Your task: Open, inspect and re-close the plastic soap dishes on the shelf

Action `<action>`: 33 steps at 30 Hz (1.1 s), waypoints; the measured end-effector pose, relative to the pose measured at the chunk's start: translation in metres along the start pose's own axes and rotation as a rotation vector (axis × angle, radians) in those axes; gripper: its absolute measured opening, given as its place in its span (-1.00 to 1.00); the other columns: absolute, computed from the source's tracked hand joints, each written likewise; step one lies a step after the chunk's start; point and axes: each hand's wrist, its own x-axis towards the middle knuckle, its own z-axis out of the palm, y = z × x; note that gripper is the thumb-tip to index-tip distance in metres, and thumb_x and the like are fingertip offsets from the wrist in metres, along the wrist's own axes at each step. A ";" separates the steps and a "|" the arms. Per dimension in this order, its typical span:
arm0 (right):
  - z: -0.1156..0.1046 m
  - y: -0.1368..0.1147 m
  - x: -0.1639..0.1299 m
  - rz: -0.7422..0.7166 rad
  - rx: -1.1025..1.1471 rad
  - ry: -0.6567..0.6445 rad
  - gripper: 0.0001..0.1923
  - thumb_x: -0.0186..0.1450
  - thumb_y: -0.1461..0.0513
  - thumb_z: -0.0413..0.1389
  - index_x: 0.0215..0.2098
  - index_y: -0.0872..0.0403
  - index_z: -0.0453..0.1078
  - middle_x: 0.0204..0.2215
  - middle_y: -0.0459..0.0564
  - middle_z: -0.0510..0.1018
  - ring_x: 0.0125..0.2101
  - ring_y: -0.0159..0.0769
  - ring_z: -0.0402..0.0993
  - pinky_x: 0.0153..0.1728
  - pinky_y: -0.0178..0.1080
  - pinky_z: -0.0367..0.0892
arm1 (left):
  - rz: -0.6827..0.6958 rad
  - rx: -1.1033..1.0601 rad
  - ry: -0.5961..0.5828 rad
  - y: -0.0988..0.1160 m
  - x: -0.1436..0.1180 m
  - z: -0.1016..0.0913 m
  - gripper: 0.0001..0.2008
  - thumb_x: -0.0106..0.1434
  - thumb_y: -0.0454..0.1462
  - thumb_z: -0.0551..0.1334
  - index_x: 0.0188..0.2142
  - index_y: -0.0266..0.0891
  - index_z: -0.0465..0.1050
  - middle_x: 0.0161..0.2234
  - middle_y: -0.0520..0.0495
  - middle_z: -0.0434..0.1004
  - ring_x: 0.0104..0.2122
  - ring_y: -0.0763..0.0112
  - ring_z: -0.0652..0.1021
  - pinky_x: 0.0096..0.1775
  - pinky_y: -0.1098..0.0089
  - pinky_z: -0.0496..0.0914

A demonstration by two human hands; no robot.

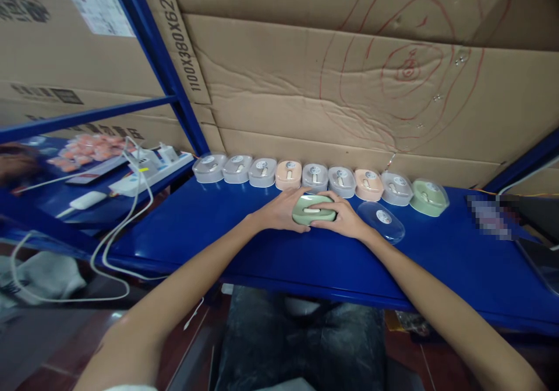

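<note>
Between both hands (314, 213), pale green case (312, 209) (rounded, lidless).

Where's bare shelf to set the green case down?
Free: blue shelf left of the left hand, and the front strip right of the clear lid. Crowded: back row of cases along the cardboard; both hands hold the green case.

Both hands, left hand (279, 209) and right hand (345, 216), clasp a pale green rounded plastic case (312, 209) on the blue metal counter (244, 239), beside a clear oval plastic lid (381, 221) and before a row of lidded pastel cases (314, 178).
</note>
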 end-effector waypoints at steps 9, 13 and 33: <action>-0.001 -0.001 -0.001 0.009 0.003 0.060 -0.56 0.34 -0.07 0.41 0.13 -0.15 0.67 0.20 0.11 0.48 0.21 0.02 0.53 0.29 0.12 0.43 | -0.072 -0.105 0.057 -0.013 -0.001 0.001 0.07 0.09 0.10 0.56 0.46 -0.14 0.18 0.41 -0.33 0.36 0.37 -0.27 0.42 0.34 -0.17 0.33; 0.000 0.000 -0.001 0.004 -0.013 0.010 -0.52 0.29 -0.06 0.45 0.14 -0.15 0.66 0.23 0.11 0.45 0.24 0.05 0.51 0.31 0.14 0.41 | -0.030 -0.054 0.050 -0.013 0.000 0.007 0.07 -0.02 0.05 0.61 0.41 -0.09 0.26 0.33 -0.28 0.45 0.33 -0.31 0.45 0.31 -0.23 0.33; -0.002 -0.007 -0.001 -0.015 -0.028 -0.015 -0.41 0.32 -0.04 0.44 0.26 -0.14 0.52 0.25 0.14 0.37 0.32 0.11 0.39 0.34 0.20 0.37 | -0.034 0.046 0.045 -0.016 -0.003 0.011 0.25 0.04 0.08 0.59 0.56 -0.12 -0.01 0.48 -0.34 0.25 0.45 -0.28 0.33 0.41 -0.19 0.26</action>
